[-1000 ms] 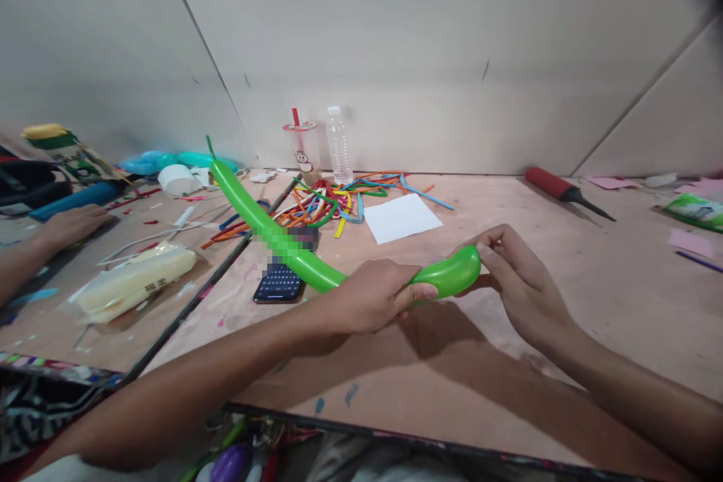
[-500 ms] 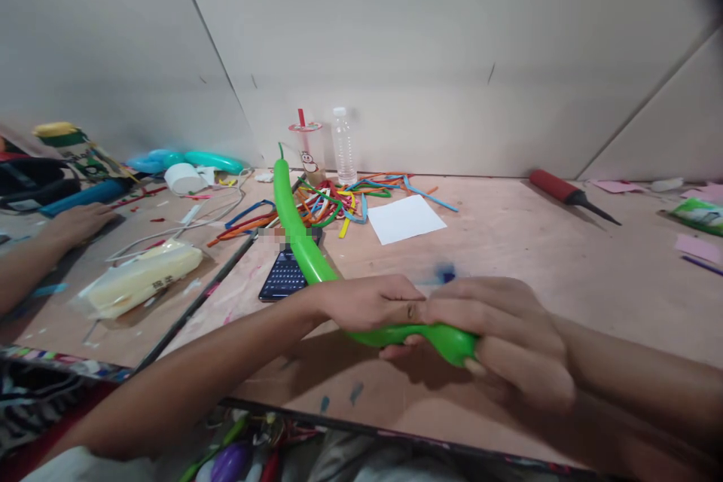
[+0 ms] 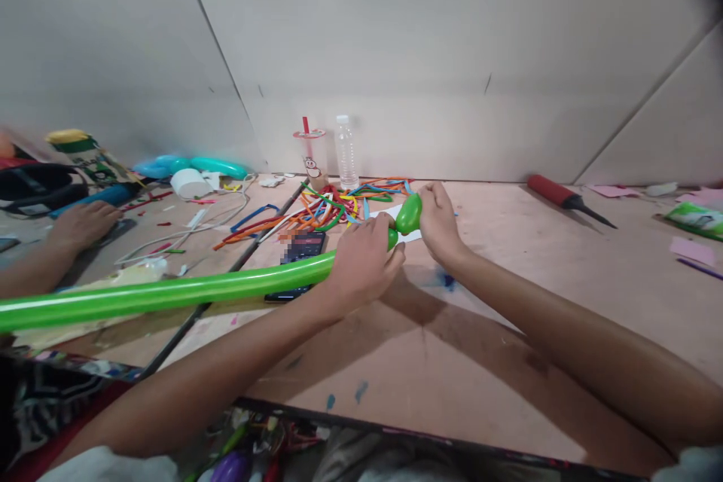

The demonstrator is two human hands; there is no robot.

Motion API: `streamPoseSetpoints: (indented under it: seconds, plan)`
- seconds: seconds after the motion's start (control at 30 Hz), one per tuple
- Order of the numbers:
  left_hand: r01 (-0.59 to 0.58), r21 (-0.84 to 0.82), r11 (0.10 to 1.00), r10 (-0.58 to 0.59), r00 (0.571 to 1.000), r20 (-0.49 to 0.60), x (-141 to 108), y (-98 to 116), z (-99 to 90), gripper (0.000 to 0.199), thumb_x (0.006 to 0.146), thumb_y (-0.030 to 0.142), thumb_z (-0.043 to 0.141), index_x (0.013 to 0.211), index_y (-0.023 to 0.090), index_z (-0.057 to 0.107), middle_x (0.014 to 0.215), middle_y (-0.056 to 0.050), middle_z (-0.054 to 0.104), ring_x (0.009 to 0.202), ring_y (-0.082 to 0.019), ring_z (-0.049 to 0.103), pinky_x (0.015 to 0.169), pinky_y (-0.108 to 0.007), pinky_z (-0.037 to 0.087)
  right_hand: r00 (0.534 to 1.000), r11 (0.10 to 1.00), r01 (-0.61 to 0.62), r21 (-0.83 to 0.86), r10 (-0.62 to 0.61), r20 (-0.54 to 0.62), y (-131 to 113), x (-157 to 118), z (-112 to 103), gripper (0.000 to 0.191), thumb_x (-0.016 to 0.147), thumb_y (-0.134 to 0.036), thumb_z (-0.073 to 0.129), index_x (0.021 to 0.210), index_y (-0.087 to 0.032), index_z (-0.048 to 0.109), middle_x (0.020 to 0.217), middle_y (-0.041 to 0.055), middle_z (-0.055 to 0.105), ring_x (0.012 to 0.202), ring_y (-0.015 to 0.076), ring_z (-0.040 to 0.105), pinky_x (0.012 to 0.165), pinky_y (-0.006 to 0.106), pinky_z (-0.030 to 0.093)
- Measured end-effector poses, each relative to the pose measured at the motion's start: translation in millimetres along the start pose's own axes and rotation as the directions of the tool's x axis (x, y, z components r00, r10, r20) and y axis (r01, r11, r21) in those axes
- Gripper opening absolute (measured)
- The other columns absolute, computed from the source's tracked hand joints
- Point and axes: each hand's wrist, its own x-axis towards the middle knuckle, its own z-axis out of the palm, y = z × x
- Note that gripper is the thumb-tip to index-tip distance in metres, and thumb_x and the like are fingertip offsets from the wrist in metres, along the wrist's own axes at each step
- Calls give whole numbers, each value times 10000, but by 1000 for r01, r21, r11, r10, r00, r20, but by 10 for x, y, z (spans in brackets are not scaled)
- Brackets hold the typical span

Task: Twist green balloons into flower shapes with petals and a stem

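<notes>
A long inflated green balloon (image 3: 226,285) stretches from the left edge of the view to the middle of the table. My left hand (image 3: 367,256) is wrapped round it close to its right end. Beyond that hand the balloon narrows to a pinched twist, then swells into a short bubble. My right hand (image 3: 439,222) is closed on this end bubble, its fingers partly hidden behind it. Both hands are raised above the table, with a white sheet of paper (image 3: 411,236) behind them. Below the balloon lies a phone (image 3: 305,247), partly covered by it.
Uninflated balloons (image 3: 316,212) lie in a tangled pile, with a lidded cup (image 3: 312,158) and a clear bottle (image 3: 346,154) behind. A red hand pump (image 3: 550,190) rests at the right. Another person's hand (image 3: 93,224) is at the left, near a white cable (image 3: 212,224).
Both hands have moved up and away from me. The balloon's long part has swung from pointing away to lying leftward. A separate bubble with a pinch now shows at its right end.
</notes>
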Motion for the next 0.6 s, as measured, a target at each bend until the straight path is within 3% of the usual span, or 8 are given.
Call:
streamPoseSetpoints:
  seconds: [0.03, 0.1, 0.2, 0.3, 0.4, 0.47, 0.53, 0.6]
  plan:
    - [-53, 133, 990, 53, 999, -1, 5, -20, 19, 244, 974, 352, 486, 1093, 146, 538, 988, -125, 686, 940, -289, 649, 826, -399, 460, 998, 998, -59, 19, 58, 23, 38, 0, -36, 124, 910, -328, 367, 809, -262, 343, 678, -33, 453, 588, 164, 523, 524, 296, 476]
    - [-106, 246, 963, 106, 994, 13, 23, -56, 56, 282, 996, 379, 487, 1103, 124, 543, 1003, -143, 695, 947, -296, 662, 804, -390, 457, 983, 984, -170, 53, 165, 84, 83, -37, -144, 111, 881, -323, 405, 798, -256, 380, 625, -38, 480, 493, 161, 527, 443, 293, 468]
    - [-176, 258, 950, 169, 984, 51, 48, -99, 79, 257, 1017, 388, 468, 1044, 156, 577, 963, -96, 709, 919, -261, 670, 774, -348, 439, 948, 962, -263, 77, 243, 207, 71, -161, -376, 109, 863, -327, 455, 799, -240, 441, 581, -38, 516, 436, 168, 560, 413, 311, 496]
    - [-281, 210, 936, 279, 959, 42, 51, -131, 73, 314, 1035, 405, 418, 932, 176, 607, 903, -58, 706, 857, -214, 656, 727, -310, 403, 931, 961, -264, 88, 229, 285, -14, -331, -652, 178, 868, -372, 537, 780, -226, 486, 642, -9, 595, 559, 199, 652, 515, 350, 568]
    - [-385, 125, 914, 389, 921, -10, 42, -152, 89, 429, 1057, 383, 328, 812, 172, 611, 776, -44, 680, 737, -179, 617, 649, -292, 349, 948, 986, -146, 81, 116, 296, -128, -532, -912, 229, 886, -425, 619, 790, -223, 569, 1003, 54, 708, 946, 235, 679, 763, 380, 603]
    - [-416, 72, 906, 418, 908, -15, 31, -150, 109, 477, 1060, 370, 290, 757, 174, 601, 715, -35, 661, 684, -169, 590, 626, -289, 328, 946, 994, 107, -33, -92, 310, -189, -677, -1040, 209, 948, -402, 586, 822, -235, 594, 1228, 58, 693, 1144, 244, 620, 921, 386, 544]
    - [-407, 35, 913, 407, 913, 15, 8, -124, 118, 489, 1059, 366, 280, 731, 177, 590, 688, -30, 653, 654, -166, 577, 615, -292, 320, 920, 960, 254, -116, -203, 335, -223, -811, -1113, 189, 976, -377, 565, 843, -245, 592, 1227, 61, 705, 1124, 242, 633, 939, 388, 516]
    - [-370, 11, 929, 369, 928, 51, -32, -75, 101, 462, 1058, 359, 279, 772, 183, 595, 706, -27, 665, 650, -172, 584, 617, -299, 330, 933, 949, 265, -173, -207, 294, -224, -910, -1130, 192, 975, -385, 570, 843, -248, 594, 1122, 67, 732, 980, 231, 677, 837, 363, 538]
